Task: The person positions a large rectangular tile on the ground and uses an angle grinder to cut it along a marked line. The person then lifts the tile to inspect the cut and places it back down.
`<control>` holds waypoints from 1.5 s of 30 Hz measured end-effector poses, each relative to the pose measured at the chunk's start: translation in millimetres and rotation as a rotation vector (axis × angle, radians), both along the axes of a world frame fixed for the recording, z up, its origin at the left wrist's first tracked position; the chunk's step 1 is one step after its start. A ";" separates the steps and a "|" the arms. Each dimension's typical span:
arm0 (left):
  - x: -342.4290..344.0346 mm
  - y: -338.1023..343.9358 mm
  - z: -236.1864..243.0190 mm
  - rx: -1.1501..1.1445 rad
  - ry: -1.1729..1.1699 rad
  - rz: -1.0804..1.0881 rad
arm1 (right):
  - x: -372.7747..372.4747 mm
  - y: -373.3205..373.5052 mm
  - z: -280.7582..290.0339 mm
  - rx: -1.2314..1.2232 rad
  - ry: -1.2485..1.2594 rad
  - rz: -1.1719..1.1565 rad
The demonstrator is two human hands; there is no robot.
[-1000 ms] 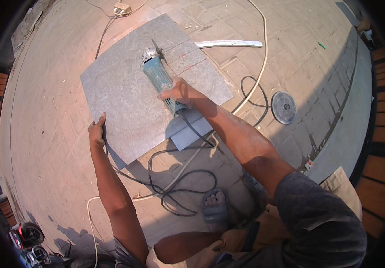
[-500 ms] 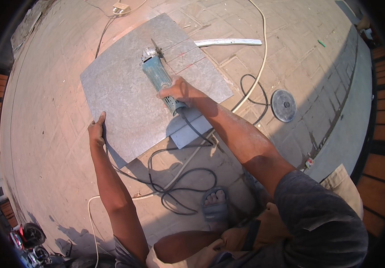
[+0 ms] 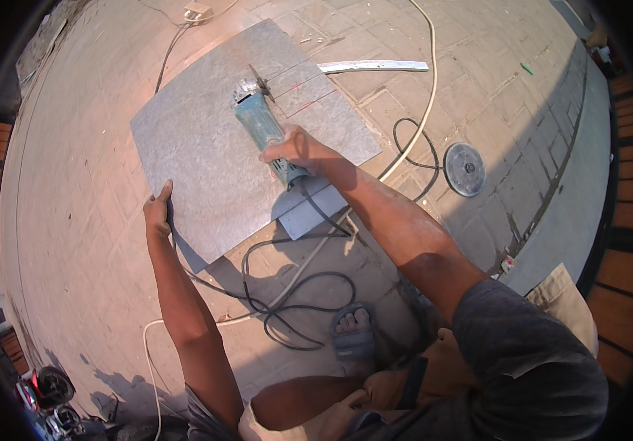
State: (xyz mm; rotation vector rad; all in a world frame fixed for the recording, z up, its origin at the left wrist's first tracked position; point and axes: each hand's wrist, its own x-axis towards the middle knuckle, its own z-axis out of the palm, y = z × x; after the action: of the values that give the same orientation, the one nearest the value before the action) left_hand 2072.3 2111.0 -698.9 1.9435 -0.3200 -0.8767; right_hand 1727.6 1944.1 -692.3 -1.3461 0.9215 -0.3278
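Note:
My right hand (image 3: 292, 149) is wrapped round the body of a teal angle grinder (image 3: 256, 120), near its cord end. The grinder's thin cutting disc (image 3: 258, 76) stands edge-on at a large grey tile (image 3: 199, 154), beside straight dark lines and red marks on the surface. Whether the disc spins or touches the tile I cannot tell. At the tile's near left edge, my left hand (image 3: 158, 209) grips the rim, thumb on top and fingers partly hidden below. A smaller grey piece (image 3: 312, 213) sticks out from under the tile's near edge.
A black cord (image 3: 316, 278) loops over the paving near my sandalled foot (image 3: 354, 334). A pale hose or cable (image 3: 430, 95) curves past the tile's right side. Farther right lies a round grey disc (image 3: 465, 169). A white strip (image 3: 374, 66) lies beyond the tile.
The whole scene sits slightly higher in the picture. Against the tile, the grinder has shifted only a little toward the near right. Both hands keep their hold.

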 end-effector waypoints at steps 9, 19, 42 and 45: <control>11.1 4.2 -7.9 -0.001 0.017 -0.028 | -14.3 18.2 20.6 0.054 -0.141 -0.016; 18.7 7.1 -14.0 0.006 -0.031 0.003 | -25.9 34.2 45.0 0.122 -0.109 -0.026; 9.3 4.9 -8.2 -0.008 0.027 -0.004 | -25.6 33.5 38.6 0.172 -0.116 -0.059; 11.5 5.7 -9.9 -0.008 -0.008 -0.002 | -23.8 32.2 35.9 0.192 -0.119 -0.063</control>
State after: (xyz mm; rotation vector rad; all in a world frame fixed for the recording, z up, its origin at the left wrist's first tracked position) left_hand 2083.8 2116.6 -708.7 1.9400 -0.3304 -0.8679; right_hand 1703.8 1976.3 -656.4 -1.1119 0.8738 -0.3553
